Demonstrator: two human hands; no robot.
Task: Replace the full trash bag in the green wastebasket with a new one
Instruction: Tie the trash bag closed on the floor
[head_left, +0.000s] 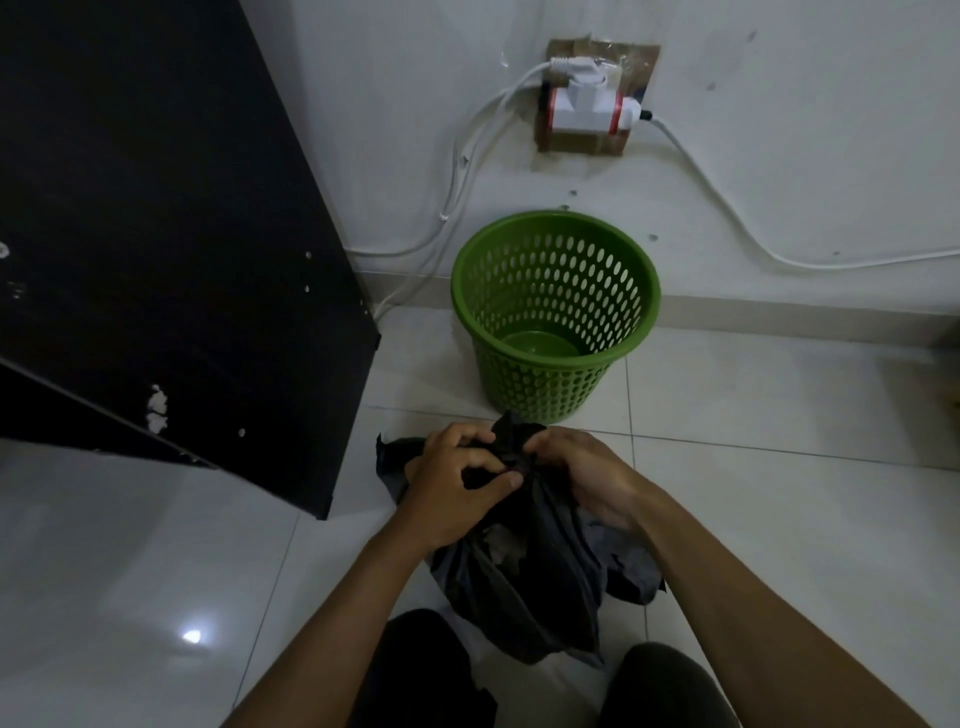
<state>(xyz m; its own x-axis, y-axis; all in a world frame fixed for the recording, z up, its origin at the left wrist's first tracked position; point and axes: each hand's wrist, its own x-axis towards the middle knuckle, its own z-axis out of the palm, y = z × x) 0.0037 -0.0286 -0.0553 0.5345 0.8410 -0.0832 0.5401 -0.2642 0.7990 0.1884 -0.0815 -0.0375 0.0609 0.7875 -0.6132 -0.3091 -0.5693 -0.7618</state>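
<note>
- L hand (451, 470) & R hand (584, 470): fingers (483, 458) curled, pinching gathered neck of full trash bag (519, 587);
- prob. knotting: pull ends evenly, cinch low; green wastebasket (545, 387) bare, reline next.

the light is dim, cool and even; shadows are soft and faint. one small white glare spot (192, 636) sits on the glossy floor (779, 519) toward its lower left, inside a wider pale sheen. the black panel (156, 208) at left reads as near-flat dark, and the bag (524, 587) loses most of its folds to shadow. the basket (555, 312) keeps a clear green against the grey-white wall (779, 156). wide-angle bending curves the skirting (779, 315) and tilts the panel's edges. fine detail is soft and smeared throughout, most at the frame's bottom edge.
</note>
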